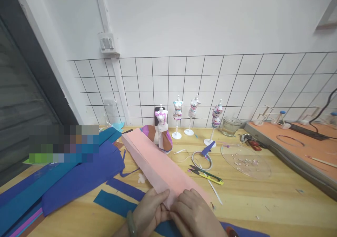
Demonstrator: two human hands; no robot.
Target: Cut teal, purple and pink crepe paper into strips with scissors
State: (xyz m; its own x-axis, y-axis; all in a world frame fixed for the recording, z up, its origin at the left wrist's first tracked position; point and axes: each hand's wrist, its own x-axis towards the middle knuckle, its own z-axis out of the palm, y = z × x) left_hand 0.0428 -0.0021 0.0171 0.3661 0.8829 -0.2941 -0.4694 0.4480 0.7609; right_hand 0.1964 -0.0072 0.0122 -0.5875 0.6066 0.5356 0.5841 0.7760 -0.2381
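Observation:
A long folded strip of pink crepe paper (152, 159) lies diagonally on the wooden table (263, 202). Its near end is pinched between both my hands at the bottom of the view. My left hand (149, 210), with a bracelet on the wrist, has its fingers closed on the paper's near left corner. My right hand (193, 210) is closed on the same end, just to the right, thumb touching the left hand. Under my hands lie teal (112, 202) and dark blue (126, 189) paper strips.
Blue and teal crepe sheets (79, 177) pile up at left. Small dress-form mannequins (177, 116) stand by the wire grid wall. Thread snips (207, 175), a tape ring (201, 159), a clear plate with beads (244, 161), a glass jar (231, 125) and an orange board (302, 145) lie to the right.

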